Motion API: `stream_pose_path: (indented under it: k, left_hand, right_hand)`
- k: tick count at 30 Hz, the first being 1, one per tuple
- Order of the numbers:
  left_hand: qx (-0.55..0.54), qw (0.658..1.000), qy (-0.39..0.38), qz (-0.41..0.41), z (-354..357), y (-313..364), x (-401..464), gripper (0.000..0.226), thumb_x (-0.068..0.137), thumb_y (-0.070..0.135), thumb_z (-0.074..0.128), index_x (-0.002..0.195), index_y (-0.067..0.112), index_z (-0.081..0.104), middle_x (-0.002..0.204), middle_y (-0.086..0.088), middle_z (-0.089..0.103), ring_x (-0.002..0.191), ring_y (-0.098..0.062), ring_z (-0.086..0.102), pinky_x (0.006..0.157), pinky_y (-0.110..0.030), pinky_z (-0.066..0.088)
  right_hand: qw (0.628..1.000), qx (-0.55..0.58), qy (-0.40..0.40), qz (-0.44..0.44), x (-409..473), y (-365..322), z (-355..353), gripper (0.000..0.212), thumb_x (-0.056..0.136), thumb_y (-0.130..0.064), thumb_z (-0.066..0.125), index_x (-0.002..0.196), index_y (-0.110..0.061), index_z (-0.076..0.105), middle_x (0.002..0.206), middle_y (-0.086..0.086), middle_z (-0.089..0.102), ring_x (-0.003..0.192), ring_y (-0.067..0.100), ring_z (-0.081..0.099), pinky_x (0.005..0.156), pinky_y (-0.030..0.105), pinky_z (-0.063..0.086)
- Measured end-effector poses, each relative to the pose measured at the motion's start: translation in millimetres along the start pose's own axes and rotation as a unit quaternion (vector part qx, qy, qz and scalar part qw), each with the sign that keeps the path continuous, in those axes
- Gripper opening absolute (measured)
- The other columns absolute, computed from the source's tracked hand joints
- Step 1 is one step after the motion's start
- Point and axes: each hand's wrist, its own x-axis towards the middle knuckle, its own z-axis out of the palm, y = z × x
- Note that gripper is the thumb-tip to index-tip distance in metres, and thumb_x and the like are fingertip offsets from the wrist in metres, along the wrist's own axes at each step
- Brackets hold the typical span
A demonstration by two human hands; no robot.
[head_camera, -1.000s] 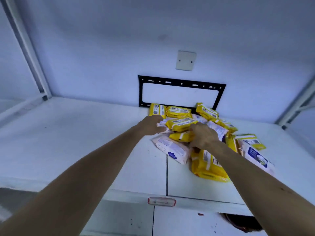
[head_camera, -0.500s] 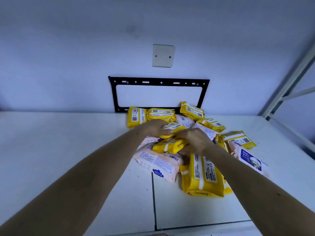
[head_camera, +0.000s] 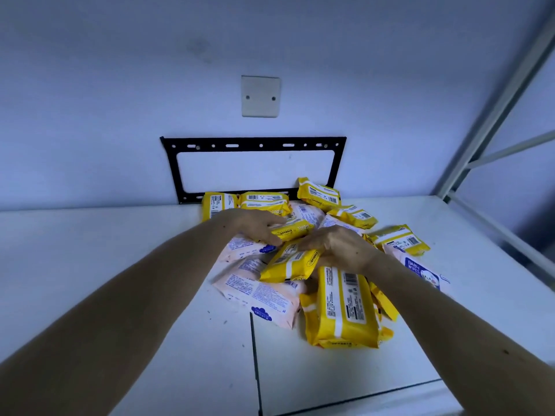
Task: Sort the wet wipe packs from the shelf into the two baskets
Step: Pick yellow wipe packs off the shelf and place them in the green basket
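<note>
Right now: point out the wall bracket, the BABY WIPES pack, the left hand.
wall bracket (head_camera: 253, 143), head view, top bar
BABY WIPES pack (head_camera: 422, 270), head view, blue label
left hand (head_camera: 255, 226), head view, back of hand

Glossy yellow plastic wet wipe packs (head_camera: 342, 307) catching the light, pale pink packs (head_camera: 261, 295) in smooth film with a softer sheen, matt white shelf (head_camera: 105, 250) faintly speckled, matt black metal bracket (head_camera: 253, 143), smooth plastic wall plate (head_camera: 260, 96), painted metal frame (head_camera: 492, 115)
</note>
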Motion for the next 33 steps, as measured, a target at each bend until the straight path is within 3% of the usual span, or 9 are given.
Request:
stream_pose_path:
  k: [4, 6, 9, 12, 15, 23, 26, 28, 33]
  left_hand:
    - [0.034, 0.998, 0.047, 0.008, -4, -3, -6, 0.050, 0.103, 0.036, 0.034, 0.151, 0.025, 0.025, 0.157, -0.003, 0.027, 0.143, -0.026, 0.027, 0.115, -0.041, 0.023]
    - [-0.036, 0.994, 0.103, 0.027, -8, -10, -11, 0.034, 0.104, 0.027, 0.032, 0.118, 0.006, 0.055, 0.119, -0.015, 0.057, 0.109, -0.030, 0.054, 0.092, -0.038, 0.042]
    - [-0.241, 0.953, 0.185, 0.003, -10, -26, -21, 0.030, 0.104, 0.018, 0.036, 0.076, 0.009, 0.041, 0.070, -0.007, 0.033, 0.060, -0.015, 0.042, 0.062, -0.030, 0.036]
    - [-0.446, 0.864, 0.232, -0.025, -4, -45, -27, 0.017, 0.102, 0.015, 0.039, 0.091, 0.007, 0.048, 0.081, -0.013, 0.046, 0.071, -0.021, 0.054, 0.065, -0.031, 0.051]
    - [-0.621, 0.749, 0.229, -0.018, 6, -57, -38, 0.019, 0.100, 0.010, 0.043, 0.091, 0.003, 0.057, 0.084, -0.014, 0.065, 0.075, -0.022, 0.065, 0.063, -0.033, 0.059]
    - [-0.809, 0.536, 0.225, 0.089, 37, -75, -76, 0.030, 0.101, 0.006, 0.031, 0.119, 0.003, 0.055, 0.096, -0.013, 0.074, 0.087, -0.028, 0.072, 0.074, -0.042, 0.060]
    - [-0.831, 0.524, 0.178, 0.068, 42, -72, -97, 0.025, 0.089, 0.021, 0.058, 0.112, 0.012, 0.063, 0.093, 0.000, 0.074, 0.086, -0.012, 0.070, 0.078, -0.026, 0.058]
    - [-0.820, 0.531, 0.211, 0.038, 43, -77, -106, 0.040, 0.074, 0.038, 0.076, 0.105, 0.015, 0.068, 0.086, 0.011, 0.070, 0.077, 0.007, 0.063, 0.070, -0.006, 0.049]
    - [-0.807, 0.529, 0.261, 0.034, 48, -64, -127, 0.024, 0.092, 0.022, 0.060, 0.110, 0.007, 0.066, 0.097, -0.011, 0.074, 0.080, -0.023, 0.074, 0.067, -0.036, 0.061]
  right_hand:
    - [0.998, 0.045, 0.030, 0.022, -4, 7, 3, 0.048, 0.081, -0.027, 0.075, 0.128, -0.026, 0.064, 0.131, -0.005, 0.064, 0.120, 0.012, 0.059, 0.099, 0.029, 0.047]
    - [0.993, 0.093, 0.055, 0.041, -5, 8, 4, 0.052, 0.079, -0.026, 0.076, 0.128, -0.035, 0.062, 0.127, -0.012, 0.065, 0.109, 0.001, 0.058, 0.089, 0.020, 0.047]
    - [0.980, 0.167, 0.079, 0.072, -5, 7, 6, 0.046, 0.081, -0.028, 0.075, 0.125, -0.033, 0.064, 0.103, -0.029, 0.069, 0.091, -0.009, 0.061, 0.073, 0.000, 0.039]
    - [0.953, 0.267, 0.106, 0.098, 0, 4, 7, 0.036, 0.084, -0.028, 0.073, 0.119, -0.020, 0.067, 0.084, -0.032, 0.067, 0.084, -0.017, 0.062, 0.069, -0.001, 0.043]
    - [0.907, 0.385, 0.121, 0.121, 15, -4, 5, 0.020, 0.090, -0.026, 0.066, 0.107, -0.016, 0.067, 0.096, -0.004, 0.072, 0.085, 0.003, 0.070, 0.071, 0.024, 0.057]
    - [0.761, 0.595, 0.121, 0.229, 55, -40, 18, 0.032, 0.095, -0.032, 0.057, 0.114, -0.008, 0.065, 0.106, 0.010, 0.075, 0.091, 0.025, 0.074, 0.080, 0.040, 0.059]
    - [0.721, 0.634, 0.117, 0.254, 61, -53, 22, 0.026, 0.094, -0.030, 0.060, 0.109, -0.010, 0.064, 0.092, 0.006, 0.077, 0.079, 0.022, 0.076, 0.063, 0.033, 0.060]
    - [0.720, 0.639, 0.106, 0.251, 63, -58, 26, 0.025, 0.094, -0.031, 0.061, 0.108, -0.010, 0.065, 0.096, 0.009, 0.077, 0.087, 0.027, 0.074, 0.076, 0.043, 0.060]
    - [0.752, 0.622, 0.066, 0.210, 60, -77, 25, 0.020, 0.095, -0.030, 0.058, 0.106, -0.015, 0.067, 0.103, 0.009, 0.076, 0.090, 0.026, 0.074, 0.081, 0.044, 0.059]
